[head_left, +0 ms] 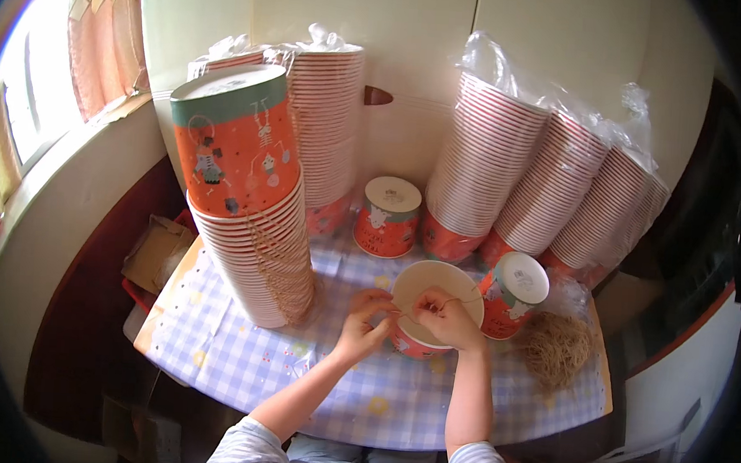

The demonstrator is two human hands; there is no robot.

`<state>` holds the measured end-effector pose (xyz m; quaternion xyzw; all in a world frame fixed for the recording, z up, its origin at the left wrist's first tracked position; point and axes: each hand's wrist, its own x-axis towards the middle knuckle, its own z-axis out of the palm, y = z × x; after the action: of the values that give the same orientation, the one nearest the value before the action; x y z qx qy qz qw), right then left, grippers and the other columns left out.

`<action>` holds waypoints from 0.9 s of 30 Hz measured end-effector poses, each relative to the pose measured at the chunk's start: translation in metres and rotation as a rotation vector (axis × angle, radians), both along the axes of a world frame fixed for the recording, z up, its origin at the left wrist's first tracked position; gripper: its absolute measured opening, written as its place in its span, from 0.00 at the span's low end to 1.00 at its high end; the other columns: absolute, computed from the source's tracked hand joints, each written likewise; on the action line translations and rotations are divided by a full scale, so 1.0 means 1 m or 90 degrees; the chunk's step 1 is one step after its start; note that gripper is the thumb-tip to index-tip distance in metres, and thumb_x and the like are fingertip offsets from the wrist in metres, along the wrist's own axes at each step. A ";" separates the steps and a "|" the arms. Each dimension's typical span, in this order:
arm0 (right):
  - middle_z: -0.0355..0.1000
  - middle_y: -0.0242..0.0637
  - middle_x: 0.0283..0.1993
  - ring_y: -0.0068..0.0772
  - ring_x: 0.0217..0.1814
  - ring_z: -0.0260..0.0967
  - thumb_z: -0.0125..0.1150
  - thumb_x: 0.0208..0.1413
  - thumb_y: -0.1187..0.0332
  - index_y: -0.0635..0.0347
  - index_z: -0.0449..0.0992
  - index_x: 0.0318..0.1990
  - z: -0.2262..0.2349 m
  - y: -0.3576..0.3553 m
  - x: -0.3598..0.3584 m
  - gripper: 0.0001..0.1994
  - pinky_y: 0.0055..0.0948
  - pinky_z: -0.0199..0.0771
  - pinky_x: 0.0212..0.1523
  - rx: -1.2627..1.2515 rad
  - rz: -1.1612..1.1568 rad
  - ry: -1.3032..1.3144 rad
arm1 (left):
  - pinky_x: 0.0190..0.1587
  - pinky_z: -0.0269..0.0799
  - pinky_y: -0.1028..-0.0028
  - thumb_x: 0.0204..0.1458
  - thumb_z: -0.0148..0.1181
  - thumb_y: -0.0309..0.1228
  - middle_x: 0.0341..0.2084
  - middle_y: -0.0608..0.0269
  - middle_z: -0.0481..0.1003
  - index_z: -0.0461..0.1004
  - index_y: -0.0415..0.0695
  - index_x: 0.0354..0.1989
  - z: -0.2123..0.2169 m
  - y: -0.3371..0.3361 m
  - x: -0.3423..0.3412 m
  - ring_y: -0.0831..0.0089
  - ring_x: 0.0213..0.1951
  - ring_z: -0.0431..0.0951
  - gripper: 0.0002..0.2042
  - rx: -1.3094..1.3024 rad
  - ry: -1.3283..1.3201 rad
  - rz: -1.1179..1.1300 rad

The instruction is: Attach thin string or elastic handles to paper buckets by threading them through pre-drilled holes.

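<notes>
An orange paper bucket with a cream inside stands upright, mouth up, in front of me. Both my hands are at its near rim. My left hand is closed in a pinch at the rim's left side, on a thin tan cord. My right hand reaches over the mouth with fingers pinched together, also on the thin cord. The fingertips hide most of the cord. To the right lies a loose heap of tan cords.
A tall stack of nested buckets with cords draped down its side rises at left. Wrapped bucket stacks stand along the back. Two upside-down buckets stand nearby. A checked cloth covers the table.
</notes>
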<state>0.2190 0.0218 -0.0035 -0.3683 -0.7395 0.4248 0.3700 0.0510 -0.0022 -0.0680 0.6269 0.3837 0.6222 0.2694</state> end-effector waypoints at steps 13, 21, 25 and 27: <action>0.71 0.34 0.27 0.19 0.28 0.66 0.48 0.46 0.77 0.65 0.71 0.28 0.005 0.002 0.004 0.04 0.18 0.66 0.30 -0.234 0.091 0.183 | 0.33 0.61 0.81 0.50 0.52 0.30 0.23 0.69 0.69 0.70 0.39 0.28 0.083 0.012 -0.016 0.83 0.27 0.65 0.06 -0.319 -0.072 -0.473; 0.72 0.38 0.34 0.25 0.37 0.70 0.50 0.50 0.75 0.69 0.72 0.38 0.008 0.007 0.011 0.09 0.21 0.70 0.39 -0.272 0.148 0.172 | 0.20 0.52 0.86 0.50 0.51 0.28 0.19 0.71 0.68 0.70 0.42 0.28 0.068 0.028 -0.022 0.87 0.20 0.61 0.04 -0.411 -0.351 -0.349; 0.72 0.38 0.37 0.25 0.39 0.69 0.53 0.49 0.76 0.70 0.71 0.39 0.020 -0.003 0.012 0.09 0.21 0.68 0.44 -0.197 0.156 0.135 | 0.21 0.56 0.86 0.50 0.53 0.28 0.20 0.71 0.69 0.71 0.41 0.30 0.066 0.034 -0.021 0.85 0.21 0.64 0.04 -0.425 -0.251 -0.256; 0.72 0.38 0.38 0.25 0.40 0.69 0.53 0.48 0.77 0.70 0.71 0.38 0.020 -0.004 0.012 0.09 0.21 0.67 0.45 -0.197 0.170 0.163 | 0.23 0.59 0.84 0.50 0.53 0.29 0.21 0.71 0.70 0.72 0.40 0.31 0.061 0.033 -0.017 0.85 0.23 0.66 0.06 -0.368 -0.149 -0.267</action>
<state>0.2305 0.0182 0.0160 -0.2625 -0.6547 0.6217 0.3405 0.0344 0.0308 -0.0067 0.5145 0.3736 0.4867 0.5990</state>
